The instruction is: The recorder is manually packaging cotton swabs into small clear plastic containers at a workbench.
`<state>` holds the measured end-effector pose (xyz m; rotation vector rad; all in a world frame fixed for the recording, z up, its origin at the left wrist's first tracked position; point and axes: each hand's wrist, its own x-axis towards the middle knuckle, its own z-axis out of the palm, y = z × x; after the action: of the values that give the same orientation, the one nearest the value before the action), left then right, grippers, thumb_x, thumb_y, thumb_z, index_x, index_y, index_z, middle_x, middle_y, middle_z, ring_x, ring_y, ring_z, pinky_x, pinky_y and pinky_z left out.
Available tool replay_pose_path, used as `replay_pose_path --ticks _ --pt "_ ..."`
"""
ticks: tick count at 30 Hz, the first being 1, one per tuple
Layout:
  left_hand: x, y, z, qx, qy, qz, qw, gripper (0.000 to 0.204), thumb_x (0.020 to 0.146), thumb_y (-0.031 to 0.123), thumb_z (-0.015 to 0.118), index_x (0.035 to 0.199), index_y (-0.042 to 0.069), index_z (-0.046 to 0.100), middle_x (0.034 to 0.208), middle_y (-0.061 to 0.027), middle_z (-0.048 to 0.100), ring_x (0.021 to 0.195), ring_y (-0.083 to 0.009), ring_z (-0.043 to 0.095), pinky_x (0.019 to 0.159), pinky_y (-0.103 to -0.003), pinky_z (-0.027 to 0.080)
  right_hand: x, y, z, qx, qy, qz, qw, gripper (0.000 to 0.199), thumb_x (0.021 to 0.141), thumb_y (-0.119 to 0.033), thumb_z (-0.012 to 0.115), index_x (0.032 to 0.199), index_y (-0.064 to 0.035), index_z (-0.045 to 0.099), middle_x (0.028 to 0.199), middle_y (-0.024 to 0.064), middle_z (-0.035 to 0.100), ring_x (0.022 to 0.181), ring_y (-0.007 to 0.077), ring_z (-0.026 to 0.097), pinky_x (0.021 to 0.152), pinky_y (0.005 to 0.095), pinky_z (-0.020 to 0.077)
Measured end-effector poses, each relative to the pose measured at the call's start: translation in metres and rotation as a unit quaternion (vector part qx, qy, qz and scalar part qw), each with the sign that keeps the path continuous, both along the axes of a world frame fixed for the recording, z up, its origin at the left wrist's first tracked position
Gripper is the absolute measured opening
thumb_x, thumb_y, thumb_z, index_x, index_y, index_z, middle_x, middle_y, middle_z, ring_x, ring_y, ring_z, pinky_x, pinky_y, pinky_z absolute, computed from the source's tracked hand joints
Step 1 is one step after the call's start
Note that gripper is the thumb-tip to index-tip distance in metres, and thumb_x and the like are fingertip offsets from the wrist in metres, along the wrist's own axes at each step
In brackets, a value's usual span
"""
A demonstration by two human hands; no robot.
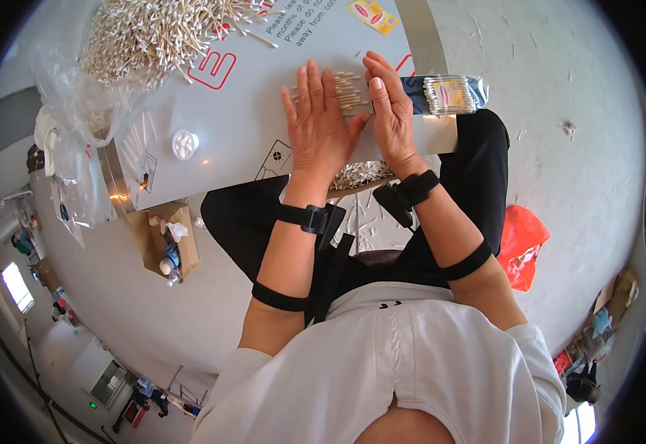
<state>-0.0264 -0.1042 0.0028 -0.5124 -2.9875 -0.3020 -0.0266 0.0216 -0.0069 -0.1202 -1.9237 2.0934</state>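
A small row of cotton swabs (pixel 348 90) lies on the grey printed tabletop (pixel 234 122) between my two hands. My left hand (pixel 318 122) rests palm down over the row's left side, fingers stretched out and slightly apart. On the other side, my right hand (pixel 392 115) is turned on its edge, its fingers extended and its thumb up, beside the swab ends. Neither hand grips anything. Just right of it, a clear pack of swabs with a yellow label (pixel 450 95) sits on a dark blue wrapper (pixel 414 89) at the table's right edge.
A large heap of loose swabs (pixel 149 41) and a clear plastic bag (pixel 71 85) occupy the far left. Nearer stands a small white tub (pixel 185 144). Yellow labels (pixel 375 16) lie at the back. More swabs (pixel 360 175) show below the front edge. A cardboard box (pixel 189 244) and red bag (pixel 523 240) stand on the floor.
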Motion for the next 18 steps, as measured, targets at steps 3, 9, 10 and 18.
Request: replay_pose_path --ticks 3,9,10,18 --pt "0.003 -0.005 0.012 0.014 -0.002 0.0 1.0 0.093 0.085 0.059 0.061 0.148 -0.002 0.031 0.159 -0.0206 0.022 0.15 -0.0341 0.015 0.118 -0.058 0.009 0.0 0.005 -0.001 0.031 -0.021 -0.006 0.999 0.037 0.104 -0.024 0.047 0.129 0.0007 0.057 0.143 0.0105 0.05 0.126 0.0192 0.05 0.107 0.031 0.0392" --pt "0.019 -0.019 0.013 0.002 -0.042 -0.044 0.998 0.091 0.083 0.059 0.063 0.151 0.007 0.033 0.161 -0.0159 0.02 0.15 -0.0324 0.014 0.117 -0.062 0.007 0.0 0.009 0.001 0.027 -0.02 -0.003 0.999 0.037 0.104 -0.025 0.048 0.129 0.0005 0.057 0.143 0.0099 0.05 0.126 0.0189 0.051 0.108 0.0304 0.0391" --pt "0.016 -0.02 0.01 0.004 -0.048 -0.043 0.998 0.091 0.083 0.059 0.063 0.152 0.01 0.032 0.162 -0.015 0.018 0.15 -0.0323 0.013 0.116 -0.063 0.007 0.0 0.008 0.001 0.026 -0.021 -0.003 0.999 0.037 0.104 -0.025 0.048 0.129 0.0005 0.057 0.143 0.0099 0.05 0.126 0.0189 0.051 0.108 0.0304 0.0391" --pt "0.021 -0.025 0.007 -0.012 -0.051 -0.074 0.996 0.084 0.084 0.055 0.064 0.153 0.021 0.031 0.163 -0.0108 0.016 0.151 -0.0318 0.011 0.115 -0.065 0.007 0.001 0.005 -0.004 0.018 -0.023 -0.012 0.999 0.037 0.105 -0.026 0.047 0.13 -0.0003 0.056 0.144 0.0095 0.049 0.125 0.0183 0.05 0.107 0.0299 0.0391"
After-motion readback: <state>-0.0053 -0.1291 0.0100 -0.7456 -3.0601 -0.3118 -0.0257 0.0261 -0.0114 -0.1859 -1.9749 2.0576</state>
